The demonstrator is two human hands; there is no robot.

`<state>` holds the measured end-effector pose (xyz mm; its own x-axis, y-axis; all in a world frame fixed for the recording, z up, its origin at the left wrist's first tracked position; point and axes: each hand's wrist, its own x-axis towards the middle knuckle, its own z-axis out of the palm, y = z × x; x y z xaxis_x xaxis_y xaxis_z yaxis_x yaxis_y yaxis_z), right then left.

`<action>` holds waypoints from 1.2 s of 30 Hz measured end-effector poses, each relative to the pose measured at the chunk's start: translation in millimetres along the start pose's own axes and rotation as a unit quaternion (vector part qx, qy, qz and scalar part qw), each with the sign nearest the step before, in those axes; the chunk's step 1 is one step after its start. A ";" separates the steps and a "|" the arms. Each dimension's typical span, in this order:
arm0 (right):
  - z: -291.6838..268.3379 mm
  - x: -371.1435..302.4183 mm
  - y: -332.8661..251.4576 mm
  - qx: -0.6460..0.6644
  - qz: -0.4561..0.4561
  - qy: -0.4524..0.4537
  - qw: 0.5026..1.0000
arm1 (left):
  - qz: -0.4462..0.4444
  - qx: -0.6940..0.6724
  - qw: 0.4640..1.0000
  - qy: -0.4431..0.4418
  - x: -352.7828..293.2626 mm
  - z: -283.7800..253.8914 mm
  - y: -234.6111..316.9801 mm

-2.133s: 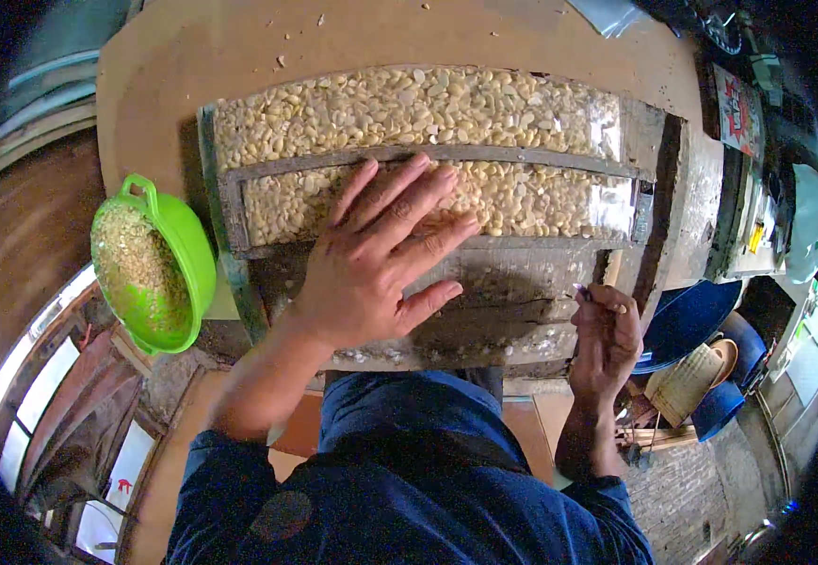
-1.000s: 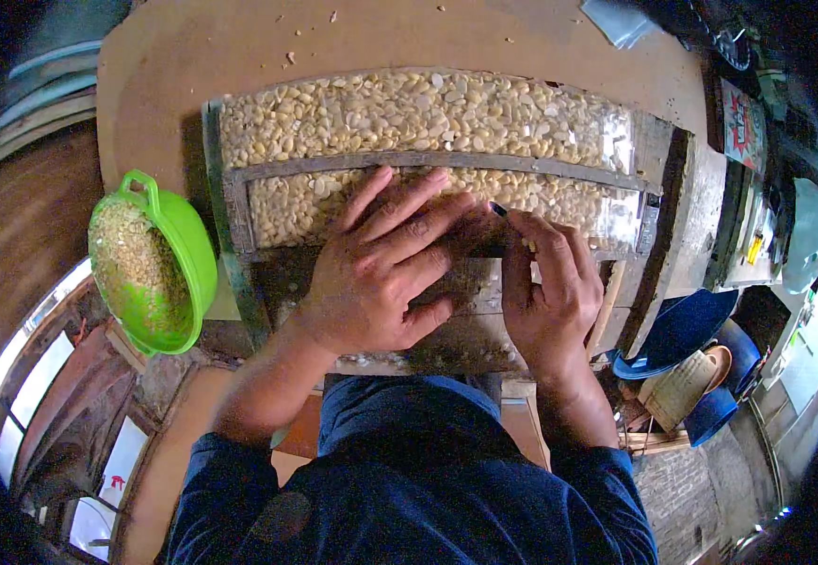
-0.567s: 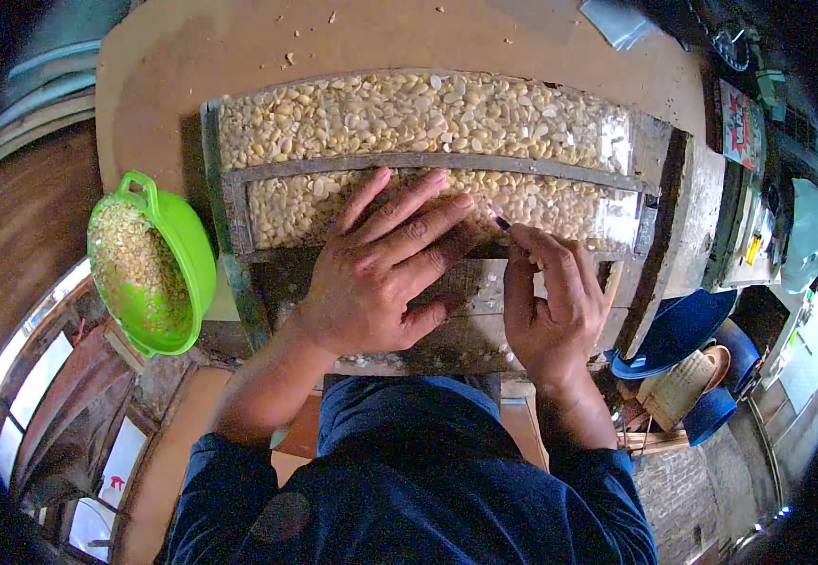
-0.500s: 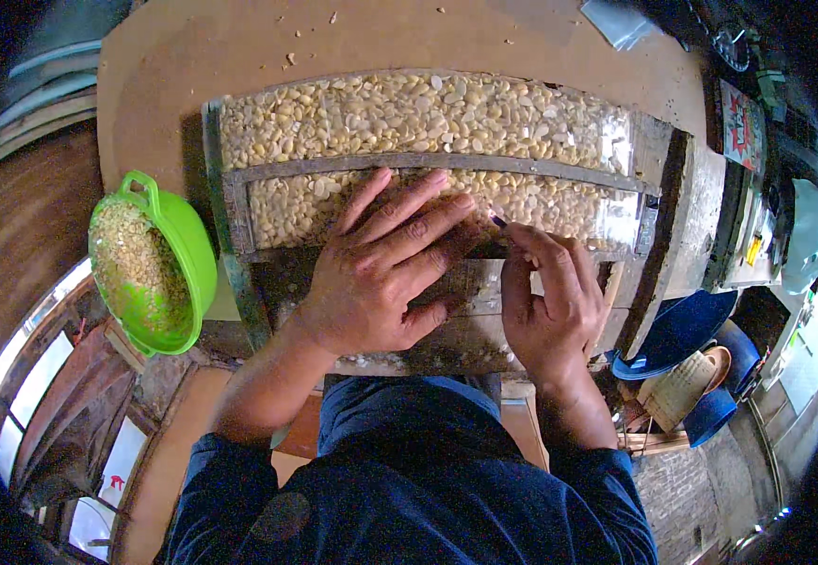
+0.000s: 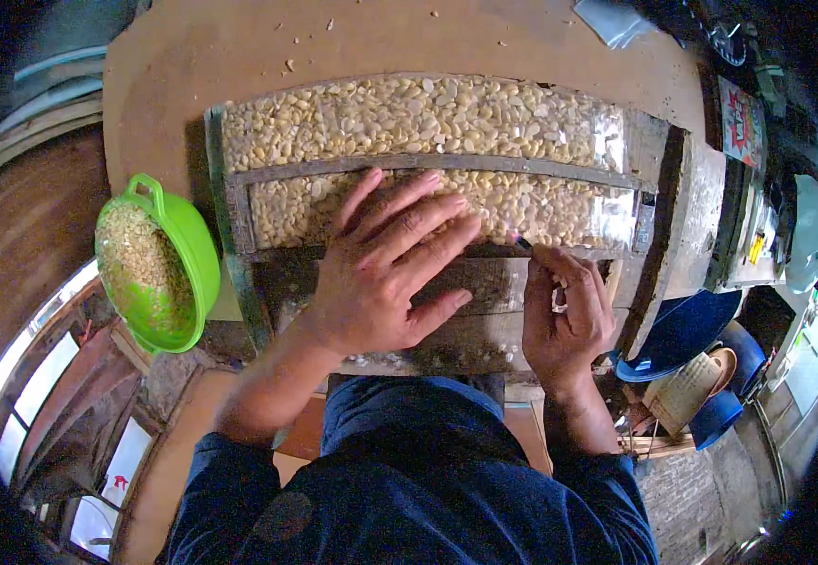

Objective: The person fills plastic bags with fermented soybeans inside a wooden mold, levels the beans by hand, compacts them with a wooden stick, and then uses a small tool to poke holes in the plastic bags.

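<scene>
Pale split nuts or beans (image 5: 371, 118) fill a wooden frame (image 5: 399, 162) under shiny clear sheeting, with a bar dividing them into a far and a near band. My left hand (image 5: 385, 264) lies with fingers spread over the near band, fingertips by the dividing bar. To its right, my right hand (image 5: 571, 311) is closed in a pinch on a thin, dark-tipped tool (image 5: 522, 243). The tool's tip is at the near edge of the sheeting; the rest is hidden in my fingers, so its kind is unclear.
At the left stands a green plastic basin (image 5: 203, 273) with small pale bits inside. Some crumbs lie on the brown board (image 5: 484, 38) beyond the frame. A clear plastic bag (image 5: 613, 21) is at the far right, and blue containers (image 5: 677, 330) sit at the right.
My right hand has moved a little to the right and toward me with the tool, away from my left hand. My left hand stays over the near band, its thumb slightly farther out.
</scene>
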<state>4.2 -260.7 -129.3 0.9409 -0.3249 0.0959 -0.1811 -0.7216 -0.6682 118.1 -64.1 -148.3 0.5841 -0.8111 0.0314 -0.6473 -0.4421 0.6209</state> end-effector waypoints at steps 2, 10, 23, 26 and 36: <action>-3.3 -1.3 1.3 0.005 0.012 -0.003 1.000 | -0.033 0.006 0.999 -0.016 6.5 -3.7 11.3; -16.5 -11.0 12.1 0.004 0.020 0.015 1.000 | -0.019 0.015 1.000 0.006 7.3 2.3 17.0; -48.2 -41.6 54.0 0.016 0.112 0.126 0.985 | 0.033 0.004 0.997 -0.069 66.8 31.5 66.9; -50.6 -42.3 63.2 0.014 0.109 0.146 0.983 | 0.043 -0.004 0.995 -0.085 77.0 41.2 71.6; -52.2 -8.8 67.3 -0.005 0.060 0.136 0.989 | 0.046 0.018 0.994 -0.096 76.4 44.9 69.3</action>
<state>-31.2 -338.3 -136.6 0.8003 -0.5606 0.2126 -0.2913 -0.6735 -0.6794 95.9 -173.9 -138.0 0.4201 -0.9051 -0.0657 -0.7130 -0.3740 0.5930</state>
